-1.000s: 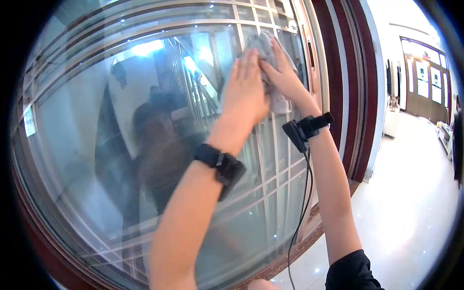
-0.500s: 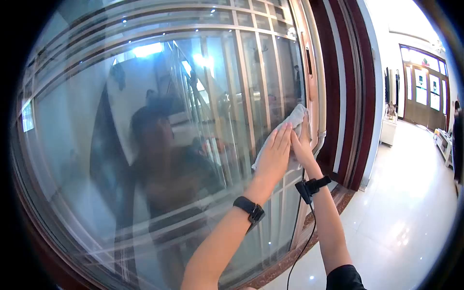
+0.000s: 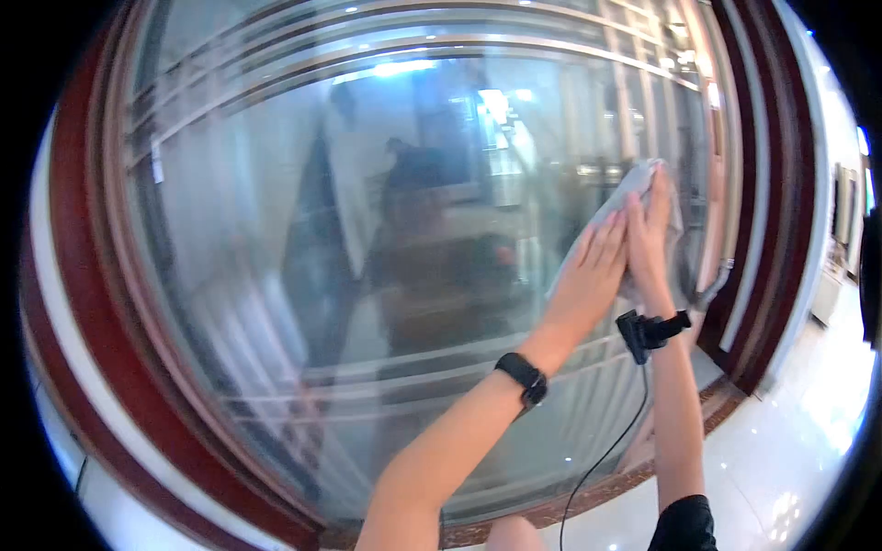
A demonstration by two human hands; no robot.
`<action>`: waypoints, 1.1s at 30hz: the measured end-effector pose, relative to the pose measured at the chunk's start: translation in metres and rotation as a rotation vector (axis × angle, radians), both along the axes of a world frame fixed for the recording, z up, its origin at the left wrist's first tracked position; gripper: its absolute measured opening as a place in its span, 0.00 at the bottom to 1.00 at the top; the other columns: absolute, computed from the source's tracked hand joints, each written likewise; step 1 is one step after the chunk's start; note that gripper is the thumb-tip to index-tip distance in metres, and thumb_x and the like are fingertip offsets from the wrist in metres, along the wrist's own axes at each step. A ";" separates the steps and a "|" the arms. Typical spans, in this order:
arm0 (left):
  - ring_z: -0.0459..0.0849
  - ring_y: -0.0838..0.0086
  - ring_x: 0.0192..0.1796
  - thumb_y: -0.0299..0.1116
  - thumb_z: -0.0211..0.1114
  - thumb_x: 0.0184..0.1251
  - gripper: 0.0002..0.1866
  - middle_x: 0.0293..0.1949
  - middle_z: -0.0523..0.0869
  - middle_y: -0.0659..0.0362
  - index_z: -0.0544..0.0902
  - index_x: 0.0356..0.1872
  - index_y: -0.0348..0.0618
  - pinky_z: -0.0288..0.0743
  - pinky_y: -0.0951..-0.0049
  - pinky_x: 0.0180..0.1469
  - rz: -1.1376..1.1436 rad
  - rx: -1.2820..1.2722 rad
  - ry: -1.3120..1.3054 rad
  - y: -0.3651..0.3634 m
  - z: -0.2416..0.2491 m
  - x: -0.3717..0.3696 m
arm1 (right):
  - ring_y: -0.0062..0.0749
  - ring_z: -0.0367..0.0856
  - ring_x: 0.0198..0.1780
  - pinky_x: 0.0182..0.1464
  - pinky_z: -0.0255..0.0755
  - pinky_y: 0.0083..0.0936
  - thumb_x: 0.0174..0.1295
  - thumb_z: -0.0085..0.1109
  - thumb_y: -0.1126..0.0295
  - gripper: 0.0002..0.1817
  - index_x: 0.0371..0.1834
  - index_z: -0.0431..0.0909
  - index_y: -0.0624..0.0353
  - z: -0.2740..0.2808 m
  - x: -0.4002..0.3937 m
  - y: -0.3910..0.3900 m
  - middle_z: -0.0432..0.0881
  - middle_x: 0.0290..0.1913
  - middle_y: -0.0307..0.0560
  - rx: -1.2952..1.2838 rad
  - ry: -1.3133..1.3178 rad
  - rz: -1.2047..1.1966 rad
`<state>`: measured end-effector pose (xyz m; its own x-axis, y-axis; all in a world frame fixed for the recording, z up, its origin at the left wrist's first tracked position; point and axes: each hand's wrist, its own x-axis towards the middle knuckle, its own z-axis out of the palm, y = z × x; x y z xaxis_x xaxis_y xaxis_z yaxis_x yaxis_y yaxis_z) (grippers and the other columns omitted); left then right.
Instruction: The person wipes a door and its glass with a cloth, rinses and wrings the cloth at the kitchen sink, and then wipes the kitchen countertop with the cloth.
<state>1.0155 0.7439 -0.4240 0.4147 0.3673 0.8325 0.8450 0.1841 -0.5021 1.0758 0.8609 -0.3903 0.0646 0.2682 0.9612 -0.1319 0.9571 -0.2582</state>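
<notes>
A pale grey-white cloth lies against a large glass door pane, near its right side. My left hand presses it to the glass, fingers stretched and close together. Right beside it, my right hand holds the cloth's upper part against the pane with its fingers pointing up. The two hands touch or nearly touch. Part of the cloth is hidden under them. A black watch is on my left wrist, and a black strapped device with a cable is on my right wrist.
Dark red door frames stand on both sides of the pane. A pipe-like metal handle runs along the right edge. Glossy white floor tiles lie beyond a brown stone sill. The glass mirrors a person and room lights.
My view has turned left, so the left door frame now shows. Both hands and the cloth have moved left across the glass, away from the right edge.
</notes>
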 end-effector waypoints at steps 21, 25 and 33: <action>0.54 0.47 0.65 0.26 0.57 0.50 0.32 0.61 0.59 0.40 0.59 0.59 0.31 0.47 0.50 0.65 0.277 0.267 -0.231 -0.319 0.014 -0.145 | 0.43 0.51 0.68 0.67 0.39 0.48 0.54 0.52 0.63 0.33 0.64 0.56 0.59 0.066 -0.183 -0.361 0.57 0.65 0.52 0.400 0.043 -0.037; 0.56 0.46 0.63 0.28 0.58 0.52 0.31 0.60 0.60 0.40 0.59 0.59 0.31 0.48 0.51 0.64 0.304 0.313 -0.294 -0.356 -0.001 -0.163 | 0.41 0.49 0.68 0.67 0.39 0.48 0.53 0.53 0.64 0.35 0.65 0.54 0.57 0.060 -0.203 -0.407 0.56 0.66 0.50 0.434 0.008 0.025; 0.55 0.48 0.64 0.36 0.58 0.56 0.33 0.60 0.60 0.40 0.58 0.59 0.30 0.43 0.52 0.66 0.610 0.337 -0.276 -0.422 -0.042 -0.189 | 0.39 0.52 0.68 0.68 0.40 0.43 0.54 0.49 0.65 0.31 0.63 0.57 0.60 0.030 -0.227 -0.471 0.59 0.64 0.50 0.556 -0.075 0.121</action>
<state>0.8267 0.3222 -0.4661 -0.0214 0.1720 0.9849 0.6307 0.7666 -0.1202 0.8490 0.3896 -0.3608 -0.0087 -0.2774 0.9607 -0.2498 0.9309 0.2665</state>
